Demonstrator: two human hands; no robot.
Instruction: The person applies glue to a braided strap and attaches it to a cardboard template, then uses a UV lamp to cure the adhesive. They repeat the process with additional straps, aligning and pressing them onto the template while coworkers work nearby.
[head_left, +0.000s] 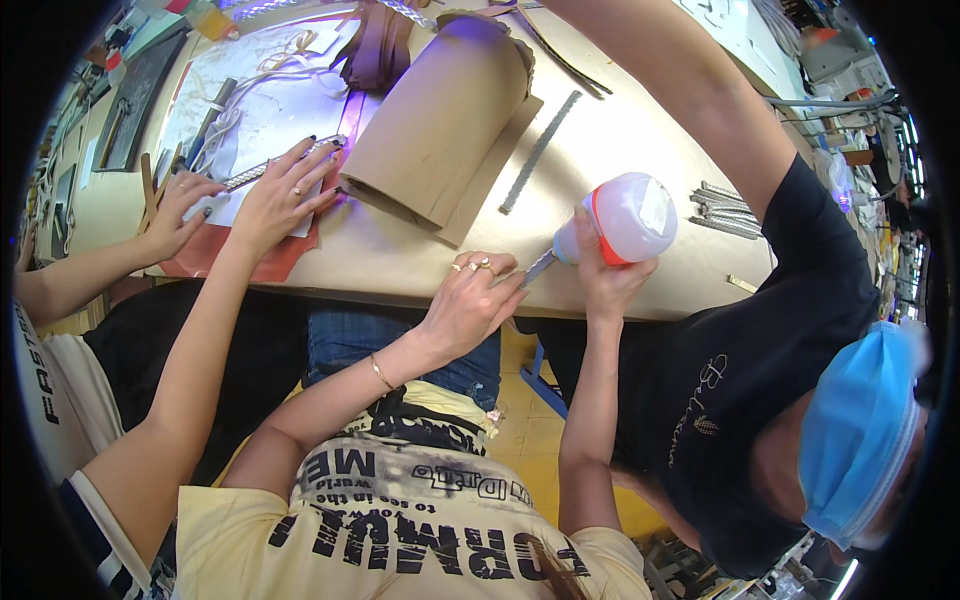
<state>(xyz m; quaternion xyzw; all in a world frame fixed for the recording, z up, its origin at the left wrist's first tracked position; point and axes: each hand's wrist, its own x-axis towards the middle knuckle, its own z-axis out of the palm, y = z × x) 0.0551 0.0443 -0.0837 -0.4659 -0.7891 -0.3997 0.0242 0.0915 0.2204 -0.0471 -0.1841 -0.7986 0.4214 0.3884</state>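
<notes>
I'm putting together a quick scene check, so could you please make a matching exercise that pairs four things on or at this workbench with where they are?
Things:
1. squeeze bottle
2. rolled brown card
3. loose braided strip
4. bundle of braided strips

Places:
A. lying alone on the bench, right of the roll
B. stacked near the bench's right edge
C. in the right hand, beside the left hand
D. middle of the bench, on a flat brown sheet

Pairs: 1-C, 2-D, 3-A, 4-B

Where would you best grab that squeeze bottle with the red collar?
Around the wide translucent body of the bottle, from below, as the right hand does now. It lies tilted, nozzle pointing left toward the left hand, so the rounded belly probably gives the fullest grip.
</notes>
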